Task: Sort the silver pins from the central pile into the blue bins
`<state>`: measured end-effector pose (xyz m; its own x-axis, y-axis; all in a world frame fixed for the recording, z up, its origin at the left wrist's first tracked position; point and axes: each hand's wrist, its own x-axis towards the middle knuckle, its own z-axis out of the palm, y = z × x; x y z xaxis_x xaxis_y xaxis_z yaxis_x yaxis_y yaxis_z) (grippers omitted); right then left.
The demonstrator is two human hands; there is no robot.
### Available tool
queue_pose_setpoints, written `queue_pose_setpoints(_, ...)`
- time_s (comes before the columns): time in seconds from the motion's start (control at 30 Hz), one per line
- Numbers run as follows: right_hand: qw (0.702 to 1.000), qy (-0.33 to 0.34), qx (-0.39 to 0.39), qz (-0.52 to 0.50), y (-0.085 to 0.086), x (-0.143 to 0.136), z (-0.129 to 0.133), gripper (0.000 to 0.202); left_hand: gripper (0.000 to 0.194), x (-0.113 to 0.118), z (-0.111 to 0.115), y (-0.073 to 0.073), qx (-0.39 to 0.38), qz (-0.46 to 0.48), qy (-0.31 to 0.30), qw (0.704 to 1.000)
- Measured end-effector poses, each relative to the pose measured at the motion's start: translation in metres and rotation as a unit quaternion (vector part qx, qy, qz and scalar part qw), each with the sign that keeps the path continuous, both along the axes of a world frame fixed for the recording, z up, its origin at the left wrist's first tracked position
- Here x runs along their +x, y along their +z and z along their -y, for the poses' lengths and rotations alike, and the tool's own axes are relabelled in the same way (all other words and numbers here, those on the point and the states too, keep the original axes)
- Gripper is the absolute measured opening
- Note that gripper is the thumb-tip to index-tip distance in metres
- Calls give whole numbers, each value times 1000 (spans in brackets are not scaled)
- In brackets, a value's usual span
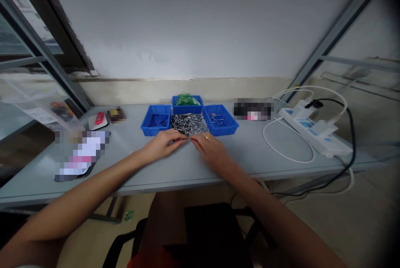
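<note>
My left hand [165,143] and my right hand [211,148] meet at the front of a heap of thin, shiny metal rods [189,123]. Both are closed in a pinch, fingertips almost touching. Between them a thin metal rod [186,140] shows, mostly covered by the fingers; its exact kind is too small to make out. A blue tray [145,128] with dark flat pieces stands left of the heap. On the right, another blue tray [229,130] holds several thin metal rods. Behind the heap, a third blue tray [187,110] contains green packets [186,100].
A white power strip [315,135] with plugs and looping cables [265,135] occupies the table's right side. Further left lie a phone-like object [84,155], a small white item with a red top [98,120] and a clear plastic container [53,110]. A wall rises behind the table.
</note>
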<state>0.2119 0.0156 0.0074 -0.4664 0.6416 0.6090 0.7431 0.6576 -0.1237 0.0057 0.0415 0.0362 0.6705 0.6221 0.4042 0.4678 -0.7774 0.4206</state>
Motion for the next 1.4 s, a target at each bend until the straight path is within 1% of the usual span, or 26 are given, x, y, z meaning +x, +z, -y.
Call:
queue_pose_setpoints(0.17, 1000, -12, 2, 3, 0, -1, -1, 26, 26, -1, 0, 0, 1, -13, 10, 1000)
queue_pose_setpoints(0.27, 1000, -14, -5, -21, -1, -1, -2, 27, 27, -2, 1, 1, 3, -14, 27, 1000)
queue_pose_setpoints(0.37, 999, -16, -15, -43, -3, -1, -3, 26, 25, -2, 1, 2, 17, -11, 30, 999)
queue_pose_setpoints(0.5, 999, -15, -30, -38, -4, -1, -3, 24, 24, -2, 1, 2, 40, -10, 30, 999)
queue_pose_setpoints(0.6, 999, -8, -40, -23, -4, -1, -1, 22, 24, -2, 2, 2, 31, 0, 12, 999)
queue_pose_setpoints(0.7, 998, 8, -57, -5, -2, -2, 1, 20, 24, -1, 4, 0, 12, 16, -34, 999)
queue_pose_setpoints(0.8, 995, 27, -90, 13, -1, -2, 3, 19, 23, 0, 5, 0, 5, 27, -71, 997)
queue_pose_setpoints(0.9, 993, 43, -111, 4, -2, -2, 3, 18, 22, 1, 7, 3, -3, 37, -69, 997)
queue_pose_setpoints(1.03, 994, 50, -90, -45, -2, 1, 3, 19, 20, 2, 9, 8, -68, 46, -15, 997)
queue_pose_setpoints(1.13, 994, 58, -66, -58, -1, 2, 5, 21, 19, 2, 7, 7, -102, 38, -7, 994)
queue_pose_setpoints(1.3, 995, 102, -19, 0, -1, 2, 5, 27, 21, 1, 3, 0, -95, 26, -18, 995)
queue_pose_setpoints(1.4, 995, 96, -6, 29, -2, 2, 4, 28, 21, 1, 2, -2, -88, 24, -12, 996)
